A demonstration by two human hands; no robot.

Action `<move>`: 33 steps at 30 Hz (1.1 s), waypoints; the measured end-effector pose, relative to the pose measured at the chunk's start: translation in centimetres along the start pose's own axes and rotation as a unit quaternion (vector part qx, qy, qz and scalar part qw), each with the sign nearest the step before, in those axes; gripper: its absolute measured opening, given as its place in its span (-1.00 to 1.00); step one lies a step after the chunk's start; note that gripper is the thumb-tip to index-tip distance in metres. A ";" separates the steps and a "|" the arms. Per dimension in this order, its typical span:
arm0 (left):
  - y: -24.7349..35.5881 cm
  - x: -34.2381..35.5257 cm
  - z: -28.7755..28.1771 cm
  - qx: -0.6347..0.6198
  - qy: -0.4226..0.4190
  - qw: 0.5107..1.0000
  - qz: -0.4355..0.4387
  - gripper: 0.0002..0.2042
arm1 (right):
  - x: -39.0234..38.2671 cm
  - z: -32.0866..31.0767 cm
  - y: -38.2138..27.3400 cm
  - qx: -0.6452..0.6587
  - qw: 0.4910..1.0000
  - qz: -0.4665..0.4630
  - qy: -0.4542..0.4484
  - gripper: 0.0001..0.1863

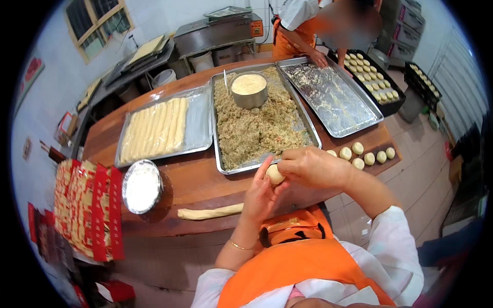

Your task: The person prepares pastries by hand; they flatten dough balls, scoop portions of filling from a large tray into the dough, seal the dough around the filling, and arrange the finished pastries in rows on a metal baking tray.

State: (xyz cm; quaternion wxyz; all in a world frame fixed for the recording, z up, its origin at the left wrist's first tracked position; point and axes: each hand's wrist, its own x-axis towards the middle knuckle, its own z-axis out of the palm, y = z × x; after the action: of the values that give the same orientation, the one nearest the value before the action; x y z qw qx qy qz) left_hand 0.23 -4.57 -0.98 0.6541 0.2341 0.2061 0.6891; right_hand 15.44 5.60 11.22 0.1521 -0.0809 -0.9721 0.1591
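A small round ball of pale dough (pixel 275 175) rests in the fingers of my left hand (pixel 258 199), which cups it from the left and below. My right hand (pixel 314 167) is closed, its fingertips pinching the ball's upper right side. Just beyond both hands lies a metal tray (pixel 216 134) heaped with crumbly brownish filling (pixel 259 131). A round metal container of pale yellow crumbs (pixel 249 85) stands in that filling. Left of my left wrist, a strip of dough (pixel 209 212) lies on the wooden table (pixel 192 179). Several shaped dough balls (pixel 369 158) sit beyond my right forearm.
Dough strips under plastic fill a left tray (pixel 154 134); a bowl of white flour (pixel 141 186) stands nearer. Red packages (pixel 87 210) border the table's left end. Opposite, a co-worker's hand (pixel 318 59) touches a crumb-strewn tray (pixel 334 97); a black tray (pixel 396 107) holds several buns.
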 end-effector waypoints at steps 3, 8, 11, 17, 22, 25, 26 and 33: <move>-0.9 0.1 -1.6 0.023 -0.019 0.999 0.018 -0.47 | 0.0 -0.4 -0.3 0.031 0.999 -0.016 -0.003 -0.77; -1.6 0.6 -0.2 0.099 0.031 0.994 0.020 -0.51 | -0.6 -0.4 -0.3 0.020 0.999 0.002 -0.032 -0.84; -1.6 0.5 -2.3 0.111 -0.040 0.993 -0.005 -0.48 | -1.0 0.1 -0.1 0.026 0.999 -0.004 -0.022 -0.85; -0.8 -0.3 0.5 0.078 -0.046 0.995 -0.046 -0.55 | -1.9 -0.2 -0.1 0.011 0.999 -0.008 -0.041 -0.82; -0.5 -0.4 -0.6 0.189 -0.093 0.974 -0.087 -0.52 | -3.0 0.5 0.5 0.045 0.997 -0.067 0.011 -0.84; -1.2 0.1 -2.4 0.259 -0.075 0.961 -0.055 -0.53 | -4.1 2.1 1.9 0.112 0.973 -0.099 0.174 -0.83; -1.3 0.2 -2.5 0.282 -0.068 0.955 -0.064 -0.53 | -4.9 2.8 2.6 0.136 0.963 -0.052 0.228 -0.83; -4.4 1.4 -2.6 0.529 -0.022 0.848 0.015 -0.59 | -11.6 13.6 7.9 0.049 0.967 0.196 0.157 -0.80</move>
State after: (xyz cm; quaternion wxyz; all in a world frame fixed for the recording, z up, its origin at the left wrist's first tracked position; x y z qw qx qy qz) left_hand 2.16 -2.85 -5.61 0.4254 0.5627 0.5215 0.4800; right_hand 22.79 6.70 -6.85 0.2728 -0.2862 -0.8921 0.2187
